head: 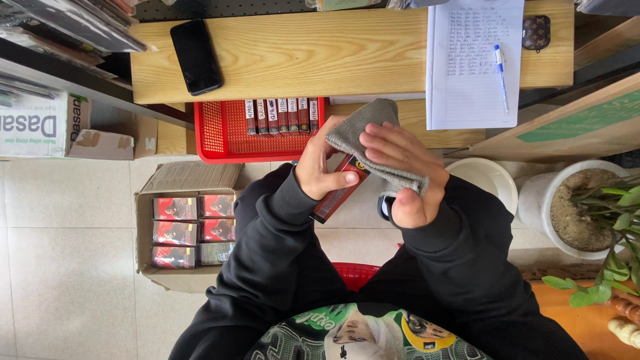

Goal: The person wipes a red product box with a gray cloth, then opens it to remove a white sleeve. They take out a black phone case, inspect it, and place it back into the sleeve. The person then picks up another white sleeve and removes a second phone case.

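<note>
Cardboard box on floor, left: red packs in rows, its near edge hidden by sleeve. Red basket under shelf: upright red packs, white labels. Left hand grips slim red box, mostly covered. Right hand fingers press grey cloth onto it.

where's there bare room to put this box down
Free: the wooden shelf between the black phone and the lined paper; the left half of the red basket; floor tiles left of the cardboard carton. Crowded: the carton, full of red boxes, and the right side by the plant pot.
</note>
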